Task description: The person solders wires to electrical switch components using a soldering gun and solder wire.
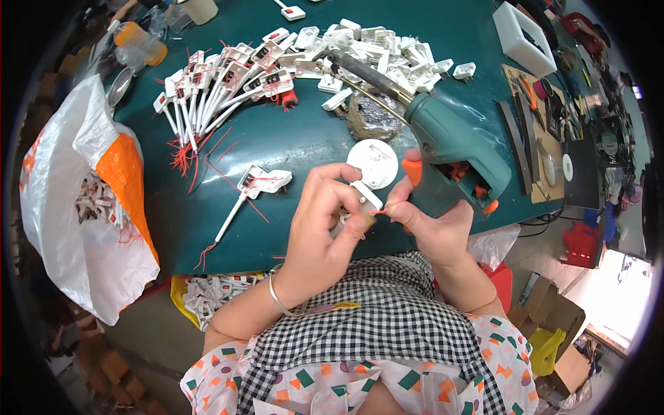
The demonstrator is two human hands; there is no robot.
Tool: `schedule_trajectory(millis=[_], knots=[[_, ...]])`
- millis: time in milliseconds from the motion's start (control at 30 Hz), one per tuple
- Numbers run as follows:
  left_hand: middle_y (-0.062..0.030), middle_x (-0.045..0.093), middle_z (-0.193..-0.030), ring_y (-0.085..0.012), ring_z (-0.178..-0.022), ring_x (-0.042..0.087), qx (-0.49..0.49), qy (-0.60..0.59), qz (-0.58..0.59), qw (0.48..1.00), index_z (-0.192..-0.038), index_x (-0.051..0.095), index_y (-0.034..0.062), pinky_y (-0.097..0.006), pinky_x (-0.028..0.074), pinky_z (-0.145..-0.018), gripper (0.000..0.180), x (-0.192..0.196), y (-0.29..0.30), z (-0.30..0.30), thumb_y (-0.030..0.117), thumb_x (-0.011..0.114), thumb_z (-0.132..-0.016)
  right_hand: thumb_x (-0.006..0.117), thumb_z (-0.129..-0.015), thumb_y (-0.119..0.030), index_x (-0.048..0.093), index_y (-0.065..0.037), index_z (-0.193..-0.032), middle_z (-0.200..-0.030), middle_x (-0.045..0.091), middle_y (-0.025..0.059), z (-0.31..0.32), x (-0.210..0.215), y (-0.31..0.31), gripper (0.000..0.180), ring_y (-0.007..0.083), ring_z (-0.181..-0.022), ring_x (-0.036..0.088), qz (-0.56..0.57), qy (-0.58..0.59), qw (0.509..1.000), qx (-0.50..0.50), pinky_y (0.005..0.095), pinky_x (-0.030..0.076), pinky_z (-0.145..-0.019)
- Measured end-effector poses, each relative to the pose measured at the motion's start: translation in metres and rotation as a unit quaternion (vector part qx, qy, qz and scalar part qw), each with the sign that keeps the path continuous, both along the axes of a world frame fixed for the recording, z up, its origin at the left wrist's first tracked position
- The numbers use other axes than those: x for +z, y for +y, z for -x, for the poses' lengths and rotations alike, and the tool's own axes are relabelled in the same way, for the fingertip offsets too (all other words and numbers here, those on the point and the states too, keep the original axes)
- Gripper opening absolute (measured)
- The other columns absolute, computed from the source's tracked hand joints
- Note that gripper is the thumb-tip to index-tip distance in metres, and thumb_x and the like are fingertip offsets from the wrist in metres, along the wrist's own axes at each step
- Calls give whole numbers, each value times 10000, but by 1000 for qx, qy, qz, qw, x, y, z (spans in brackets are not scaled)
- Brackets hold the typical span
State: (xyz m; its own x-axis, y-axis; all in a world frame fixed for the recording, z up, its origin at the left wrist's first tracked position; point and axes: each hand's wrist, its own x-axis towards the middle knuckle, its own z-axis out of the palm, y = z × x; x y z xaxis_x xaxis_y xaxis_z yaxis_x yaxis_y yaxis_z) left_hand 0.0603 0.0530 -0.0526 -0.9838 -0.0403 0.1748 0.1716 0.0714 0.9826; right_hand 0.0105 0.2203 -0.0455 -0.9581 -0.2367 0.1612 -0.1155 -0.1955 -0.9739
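Far left of the left grip, a white and orange bag (57,187) shows small white parts (97,200) inside. Nearer, beyond the grip, white sticks (220,104) with red wires fan across the tabletop (311,138); a single wired stick (232,218) lies to its left. The left grip (321,228) pinches a white plastic piece (366,197); just beyond sits a white disc (375,164). The right grip (437,232) pinches a red wire (377,212) beside that piece. Above it is a green power tool (453,138); whether some right fingers also hold it is hard to tell.
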Motion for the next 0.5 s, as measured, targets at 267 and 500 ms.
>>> schedule_trajectory(millis=[267,500], knots=[[-103,513,-1216,-71,-834,567,-65,-80,-139,985,-1004,654,45,-198,490,-589,140,6,-5,3,112,531,-994,794,-782,-43,427,49,-1274,-748,605,75,-4,0,-2,621,174,-680,622,48,-44,998,9,278,512,-599],[-99,525,-1185,-118,-889,589,-11,-7,39,999,-907,717,24,-234,504,-758,131,8,-9,2,19,767,-786,775,-788,-9,402,33,-1298,-762,604,68,-2,-3,-1,634,170,-717,611,19,33,997,67,286,515,-665]])
